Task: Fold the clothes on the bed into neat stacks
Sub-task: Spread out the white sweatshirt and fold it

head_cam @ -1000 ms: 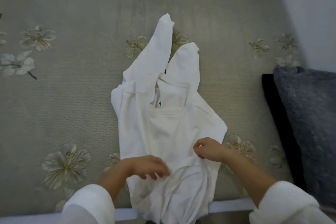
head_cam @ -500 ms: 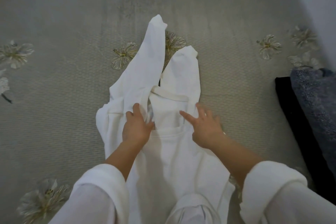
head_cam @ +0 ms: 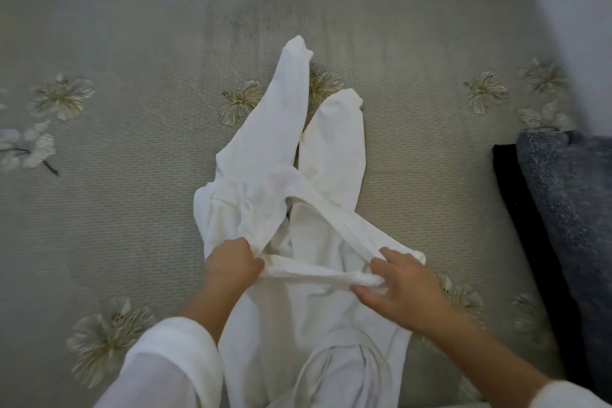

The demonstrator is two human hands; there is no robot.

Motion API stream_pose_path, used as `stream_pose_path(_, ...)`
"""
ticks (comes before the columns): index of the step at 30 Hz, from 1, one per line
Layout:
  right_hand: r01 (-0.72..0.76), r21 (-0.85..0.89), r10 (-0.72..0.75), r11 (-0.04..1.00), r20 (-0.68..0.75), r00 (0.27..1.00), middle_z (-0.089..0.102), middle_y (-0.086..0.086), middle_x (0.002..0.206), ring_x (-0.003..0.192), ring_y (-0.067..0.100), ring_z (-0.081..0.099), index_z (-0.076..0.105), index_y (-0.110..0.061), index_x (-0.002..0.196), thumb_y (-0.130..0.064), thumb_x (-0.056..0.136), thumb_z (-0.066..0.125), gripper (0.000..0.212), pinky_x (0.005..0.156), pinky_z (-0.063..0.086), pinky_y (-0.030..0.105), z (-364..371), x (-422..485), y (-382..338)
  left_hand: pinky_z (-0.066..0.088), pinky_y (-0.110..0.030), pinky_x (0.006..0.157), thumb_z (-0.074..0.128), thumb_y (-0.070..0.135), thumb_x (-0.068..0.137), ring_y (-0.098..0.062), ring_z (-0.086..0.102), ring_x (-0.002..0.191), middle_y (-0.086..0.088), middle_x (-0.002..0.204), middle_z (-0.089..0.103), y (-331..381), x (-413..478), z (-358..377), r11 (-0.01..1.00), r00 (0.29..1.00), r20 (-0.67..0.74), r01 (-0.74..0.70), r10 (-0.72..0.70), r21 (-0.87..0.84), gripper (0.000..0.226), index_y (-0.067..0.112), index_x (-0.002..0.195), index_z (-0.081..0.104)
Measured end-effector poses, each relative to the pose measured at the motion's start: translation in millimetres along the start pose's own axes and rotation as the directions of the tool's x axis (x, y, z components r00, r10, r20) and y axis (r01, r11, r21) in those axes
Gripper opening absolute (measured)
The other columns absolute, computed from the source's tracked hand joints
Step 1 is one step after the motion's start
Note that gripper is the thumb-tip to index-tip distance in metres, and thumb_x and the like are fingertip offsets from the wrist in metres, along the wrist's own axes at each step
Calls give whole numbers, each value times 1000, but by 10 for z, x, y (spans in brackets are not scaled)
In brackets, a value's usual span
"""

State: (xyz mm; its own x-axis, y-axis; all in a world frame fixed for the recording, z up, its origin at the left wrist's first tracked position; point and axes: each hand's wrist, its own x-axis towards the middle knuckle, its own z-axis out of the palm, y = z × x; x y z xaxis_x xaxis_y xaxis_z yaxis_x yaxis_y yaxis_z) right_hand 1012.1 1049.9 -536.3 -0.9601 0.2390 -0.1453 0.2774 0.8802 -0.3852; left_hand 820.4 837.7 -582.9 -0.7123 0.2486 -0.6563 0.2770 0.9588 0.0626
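A white long-sleeved garment (head_cam: 318, 291) lies crumpled lengthwise on the grey-green flowered bed (head_cam: 132, 175). Its two sleeves point away toward the far side, nearly side by side, the left one reaching farther. A banded edge is pulled taut across its middle, and its near end bunches at the bed's edge.

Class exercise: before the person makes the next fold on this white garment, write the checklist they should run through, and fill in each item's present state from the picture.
1. Left hand grips the waistband: ok.
2. Right hand pinches the waistband's other end: ok.
3. Waistband stretched straight between the hands: ok.
4. The white garment lies flat: not ok, bunched beside the left hand.
5. The two long parts lie side by side on the bedspread: ok.
6. Garment's near end smoothed: cannot tell.
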Motion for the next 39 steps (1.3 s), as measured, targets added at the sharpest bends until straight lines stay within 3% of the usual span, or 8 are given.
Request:
stream_pose_path(4,189,-67,-187,980,35,982,47,-2,53,42,16,46,46,-14,50,-13,43,91,45,48,17,17,-281,-218,-234,43,-28,70,50,34,94,-24,61,91,-6,100,64,-14,-235,-15,995,999,-41,28,-32,-97,24,11,101,54)
stream_pose_path(8,274,61,-280,960,130,951,52,3,57,47,21,49,46,-13,60,-9,64,75,31,46,29,19,-667,-492,-466,43,-38,77,51,30,93,-35,58,103,-16,112,59,-47,-554,-168,941,987,-127,52,-100,-335,42,7,126,37)
stream_pose_path(13,219,64,-228,974,259,939,62,3,75,68,23,55,45,-26,73,-25,88,54,17,56,31,28,-1329,-756,-779,54,-36,63,47,19,93,-32,61,73,-17,92,60,-205,-1024,-635,898,976,-134,101,-173,-428,12,7,94,52)
stream_pose_path(17,133,147,-162,980,211,964,55,-7,73,69,19,52,44,-27,80,-24,81,62,18,55,39,29,-1867,-807,-860,52,-31,37,46,11,95,-26,62,39,-18,84,64,-279,-1432,-1119,470,946,56,209,-320,-857,17,3,103,60)
stream_pose_path(20,-15,310,-25,951,125,992,61,3,92,80,26,59,46,-35,104,-22,76,71,40,68,51,40,-2249,-760,-851,53,-35,36,35,0,93,-24,61,35,-16,90,62,-321,-1824,-1516,47,948,11,27,-318,-999,40,17,123,54)
stream_pose_path(23,-64,323,41,944,77,996,58,-1,107,93,20,60,47,-31,127,-23,69,81,67,73,49,31,-2610,-659,-862,55,-32,42,30,-8,89,-24,66,49,-15,99,59,-353,-2270,-1912,-70,939,-152,-182,-308,-981,53,18,130,51)
stream_pose_path(30,-59,-197,46,979,-66,997,59,7,73,73,27,57,51,-15,66,-34,76,75,33,55,35,28,-3265,-387,-1202,54,-32,49,30,-6,94,-32,60,91,-21,117,54,-455,-3020,-2642,-253,842,-341,-469,-419,-846,35,9,105,58)
stream_pose_path(39,324,246,-81,913,-670,738,56,10,73,70,23,50,57,-3,83,-32,97,51,32,63,39,34,-3729,-240,-2028,59,-28,68,42,-13,89,-18,65,74,-10,77,61,-1138,-3595,-3567,-578,709,-626,-672,-324,-463,30,1,69,60)
